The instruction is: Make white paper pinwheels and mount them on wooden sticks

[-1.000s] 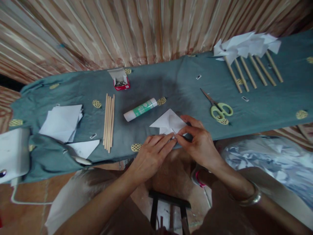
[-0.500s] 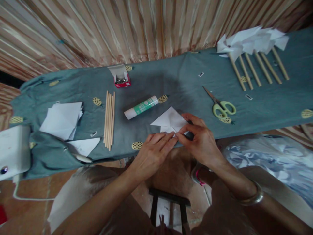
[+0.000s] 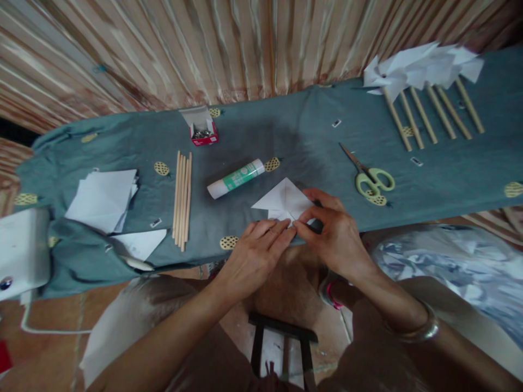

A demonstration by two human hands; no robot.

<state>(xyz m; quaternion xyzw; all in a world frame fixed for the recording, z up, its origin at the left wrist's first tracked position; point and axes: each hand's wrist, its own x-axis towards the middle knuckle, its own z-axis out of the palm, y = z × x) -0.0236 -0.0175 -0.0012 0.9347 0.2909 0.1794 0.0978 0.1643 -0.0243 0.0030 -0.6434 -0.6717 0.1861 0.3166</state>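
Observation:
A folded white paper (image 3: 285,197) lies at the near edge of the cloth-covered table, its corner pointing away from me. My left hand (image 3: 258,245) rests with its fingers stretched flat over the paper's lower left part. With thumb and forefinger, my right hand (image 3: 330,226) pinches the paper's near right edge; the other fingers curl beside it. The fingertips of both hands almost meet there, hiding the lower part of the fold. Just beyond the paper is a glue stick (image 3: 236,178) with a green label, lying on its side.
Wooden sticks (image 3: 182,201), a paper stack (image 3: 104,200) and a white device (image 3: 24,253) are leftward. A red box (image 3: 204,136) of small metal pieces stands behind. Scissors (image 3: 370,178) and several paper pinwheels (image 3: 420,71) lie rightward. A plastic bag (image 3: 453,272) is below the table's right side.
Almost nothing differs. Both hands stay on the folded paper in the same place, and the view has shifted very slightly.

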